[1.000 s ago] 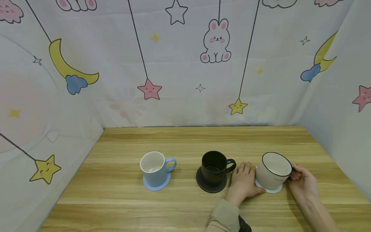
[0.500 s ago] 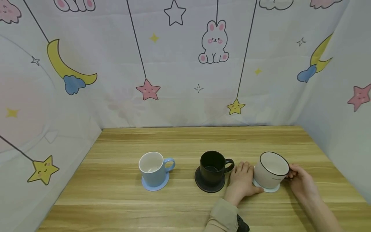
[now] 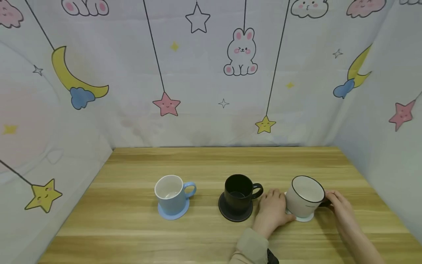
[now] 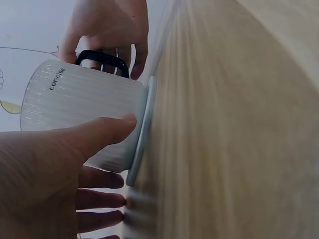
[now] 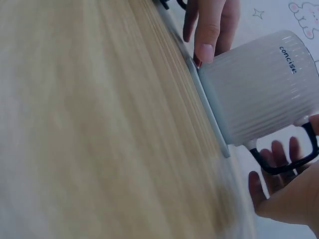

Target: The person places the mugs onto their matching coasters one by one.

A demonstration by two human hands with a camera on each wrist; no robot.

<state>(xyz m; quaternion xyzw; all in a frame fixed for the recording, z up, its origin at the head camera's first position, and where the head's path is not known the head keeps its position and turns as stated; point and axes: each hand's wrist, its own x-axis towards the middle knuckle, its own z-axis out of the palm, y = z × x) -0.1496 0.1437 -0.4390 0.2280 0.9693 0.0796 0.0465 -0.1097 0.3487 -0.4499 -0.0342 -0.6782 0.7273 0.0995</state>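
Note:
A white ribbed mug [image 3: 301, 201] with a dark rim, lettered "concise", sits upright on a pale coaster [image 4: 143, 137]. My left hand [image 3: 271, 209] lies beside it on the table, fingers extended, with its thumb at the mug's base near the coaster. Over on the other side, my right hand [image 3: 341, 209] is at the mug's black handle [image 5: 284, 167]; its fingers lie loosely behind the handle, apart from it, and one fingertip is near the handle's top. A black mug [image 3: 238, 194] on a black coaster [image 3: 235, 219] stands just left of my left hand.
Further left, a light blue mug [image 3: 171, 198] rests on a blue coaster [image 3: 173, 216]. All of it is on a wooden table [image 3: 138, 238]. White printed cloth [image 3: 197, 73] with stars, moons and a rabbit encloses the back and sides.
My right hand has loosened from the mug's handle, its fingers straightening. The left hand keeps its place by the mug and coaster. The whole head view has shifted slightly.

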